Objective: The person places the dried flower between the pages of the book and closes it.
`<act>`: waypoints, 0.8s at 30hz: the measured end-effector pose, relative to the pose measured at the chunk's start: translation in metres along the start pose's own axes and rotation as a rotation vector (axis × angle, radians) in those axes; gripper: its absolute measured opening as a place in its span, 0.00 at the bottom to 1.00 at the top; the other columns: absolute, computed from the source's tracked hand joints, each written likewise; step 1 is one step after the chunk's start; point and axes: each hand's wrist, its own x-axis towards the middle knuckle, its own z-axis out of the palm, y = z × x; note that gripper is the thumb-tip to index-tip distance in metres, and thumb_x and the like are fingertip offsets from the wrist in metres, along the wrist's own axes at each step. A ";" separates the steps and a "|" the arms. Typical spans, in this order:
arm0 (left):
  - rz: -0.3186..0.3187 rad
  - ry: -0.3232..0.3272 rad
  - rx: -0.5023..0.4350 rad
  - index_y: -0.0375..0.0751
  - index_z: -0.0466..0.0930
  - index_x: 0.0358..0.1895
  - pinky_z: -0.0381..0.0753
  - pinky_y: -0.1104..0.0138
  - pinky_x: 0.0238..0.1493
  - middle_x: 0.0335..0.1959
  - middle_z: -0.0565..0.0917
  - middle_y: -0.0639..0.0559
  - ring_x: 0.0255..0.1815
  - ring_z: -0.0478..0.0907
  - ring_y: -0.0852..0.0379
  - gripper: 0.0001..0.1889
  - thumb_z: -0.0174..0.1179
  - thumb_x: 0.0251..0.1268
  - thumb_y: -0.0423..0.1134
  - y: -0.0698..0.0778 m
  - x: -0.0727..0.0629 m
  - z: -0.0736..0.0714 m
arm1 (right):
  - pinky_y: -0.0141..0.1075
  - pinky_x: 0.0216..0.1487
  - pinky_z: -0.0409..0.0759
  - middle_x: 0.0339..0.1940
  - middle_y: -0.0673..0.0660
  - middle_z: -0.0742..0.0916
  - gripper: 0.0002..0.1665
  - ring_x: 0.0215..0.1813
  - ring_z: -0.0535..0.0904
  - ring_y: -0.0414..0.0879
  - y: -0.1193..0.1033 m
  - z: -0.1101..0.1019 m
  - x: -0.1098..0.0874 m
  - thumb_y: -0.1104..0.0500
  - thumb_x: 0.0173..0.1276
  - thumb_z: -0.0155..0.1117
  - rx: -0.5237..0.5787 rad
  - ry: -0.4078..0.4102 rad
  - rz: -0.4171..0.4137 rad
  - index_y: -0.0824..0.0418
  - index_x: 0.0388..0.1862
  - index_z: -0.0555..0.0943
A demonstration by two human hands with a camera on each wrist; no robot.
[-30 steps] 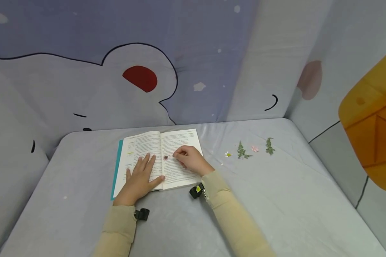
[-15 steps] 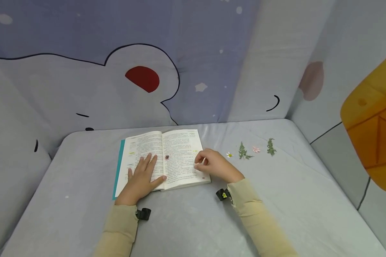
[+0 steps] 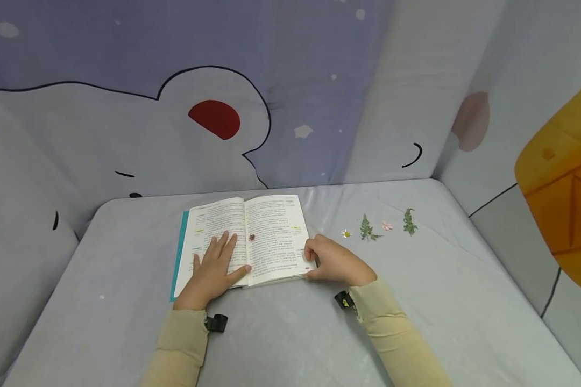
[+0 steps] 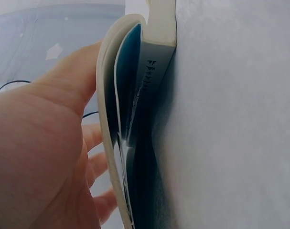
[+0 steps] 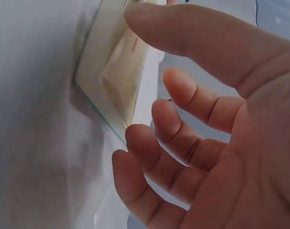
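Observation:
An open book (image 3: 274, 220) with printed pages and a teal cover lies on the cloth. My left hand (image 3: 213, 271) rests with spread fingers on its left page; in the left wrist view the thumb (image 4: 75, 71) reaches over the page edge. A small dark reddish flower (image 3: 252, 237) lies near the spine on the right page. At the book's lower right corner is my right hand (image 3: 336, 260), fingers bent. In the right wrist view its thumb (image 5: 154, 26) touches the page edges (image 5: 123, 71), while the bent fingers (image 5: 180, 88) stand apart from the thumb.
To the right of the book lie a white daisy-like flower (image 3: 346, 234), a green fern-like sprig (image 3: 366, 228), a pink flower (image 3: 387, 226) and another green sprig (image 3: 409, 221). Printed fabric walls (image 3: 314, 97) rise behind and beside the cloth-covered surface (image 3: 465, 269).
My right hand has moved right and down from the middle of the right page to the book's lower right corner. The left hand stays on the left page.

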 end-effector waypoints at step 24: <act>0.003 -0.009 -0.018 0.41 0.45 0.83 0.30 0.25 0.68 0.84 0.42 0.40 0.82 0.33 0.34 0.49 0.60 0.71 0.60 0.001 0.001 -0.001 | 0.36 0.34 0.80 0.40 0.61 0.77 0.15 0.35 0.78 0.48 -0.012 0.019 0.018 0.74 0.61 0.66 0.385 0.433 0.220 0.64 0.42 0.71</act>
